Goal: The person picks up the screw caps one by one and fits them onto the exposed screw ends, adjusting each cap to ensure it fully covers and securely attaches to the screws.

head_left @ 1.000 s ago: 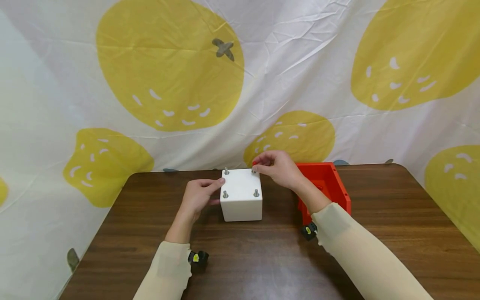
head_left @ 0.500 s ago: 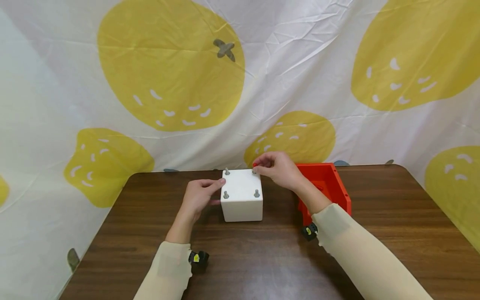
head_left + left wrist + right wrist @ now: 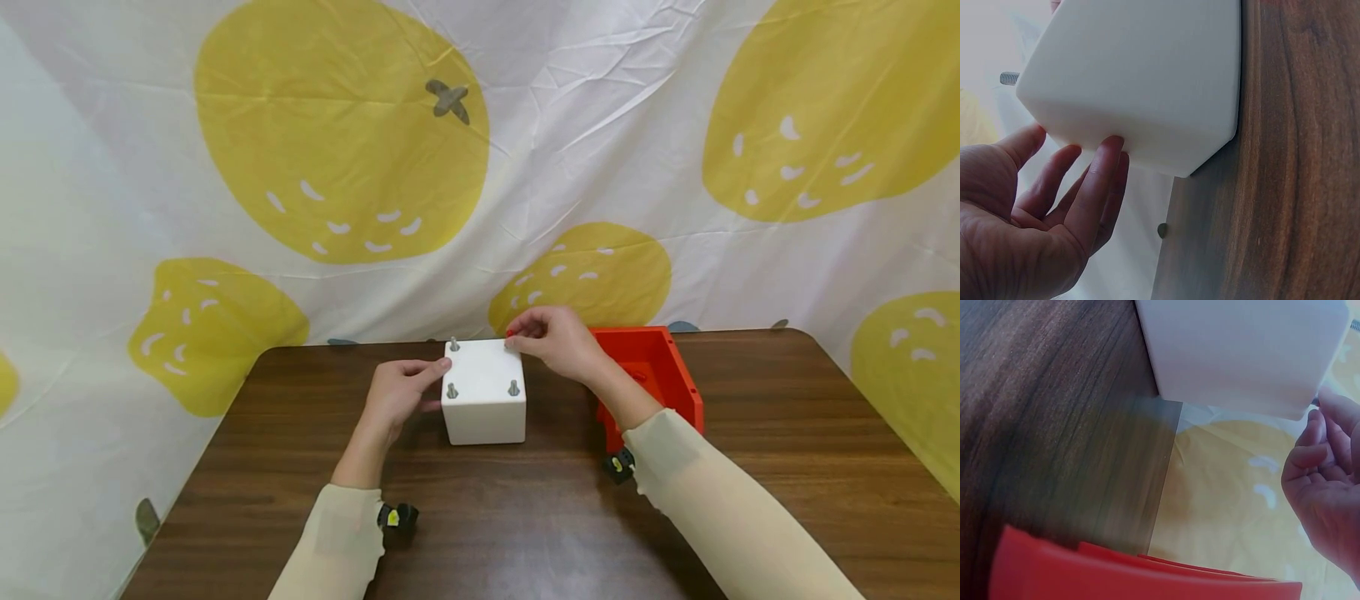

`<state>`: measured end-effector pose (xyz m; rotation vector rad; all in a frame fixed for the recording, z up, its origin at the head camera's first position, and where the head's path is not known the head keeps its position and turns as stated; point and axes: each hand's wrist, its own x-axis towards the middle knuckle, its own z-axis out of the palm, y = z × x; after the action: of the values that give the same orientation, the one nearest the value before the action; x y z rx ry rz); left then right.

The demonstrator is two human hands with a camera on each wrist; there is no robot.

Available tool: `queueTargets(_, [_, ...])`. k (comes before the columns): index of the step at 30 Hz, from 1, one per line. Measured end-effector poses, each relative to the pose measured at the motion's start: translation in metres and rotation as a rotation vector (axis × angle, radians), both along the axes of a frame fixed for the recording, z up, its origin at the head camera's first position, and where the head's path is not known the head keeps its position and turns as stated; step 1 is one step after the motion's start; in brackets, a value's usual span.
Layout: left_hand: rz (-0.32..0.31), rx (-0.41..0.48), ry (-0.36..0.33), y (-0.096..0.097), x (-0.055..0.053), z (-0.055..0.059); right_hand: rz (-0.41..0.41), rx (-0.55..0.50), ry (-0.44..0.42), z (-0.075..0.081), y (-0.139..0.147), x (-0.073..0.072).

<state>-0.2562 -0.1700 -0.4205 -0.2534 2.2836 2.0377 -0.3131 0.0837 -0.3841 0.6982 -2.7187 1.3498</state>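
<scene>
A white block (image 3: 483,371) stands on the table, with threaded metal bolts rising near the corners of its top. My left hand (image 3: 397,390) touches the block's left side, its thumb at the top edge; the left wrist view shows the fingertips (image 3: 1110,147) against the white face. At the far right corner, my right hand (image 3: 558,337) pinches a small red piece (image 3: 510,334) at the bolt there, mostly hidden by the fingers. In the right wrist view a bit of that bolt (image 3: 1315,400) shows beside the thumb and fingers of the right hand (image 3: 1325,456).
An open red bin (image 3: 675,367) stands right of the block, under the right forearm, with a small red round piece (image 3: 637,376) inside. A fruit-print cloth (image 3: 577,167) hangs behind the dark wooden table (image 3: 300,433). Black wrist cameras sit at both cuffs.
The right hand's fingers have shifted slightly down at the far right bolt, covering more of it. The left hand and the white block stay in place.
</scene>
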Motion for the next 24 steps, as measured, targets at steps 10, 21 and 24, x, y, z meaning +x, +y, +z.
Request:
queueTargets(10, [0.003,0.000,-0.005,0.0010,0.0007,0.0007,-0.016,0.015,0.012,-0.0027,-0.0004,0.0003])
queueTargets(21, [0.006,-0.012,-0.010,0.0008,0.0012,0.0014,-0.030,0.003,0.013,-0.0028,-0.0013,0.0022])
queueTargets(24, [0.004,-0.014,-0.016,0.0005,0.0009,0.0014,-0.030,0.003,0.017,-0.0033,-0.0013,0.0019])
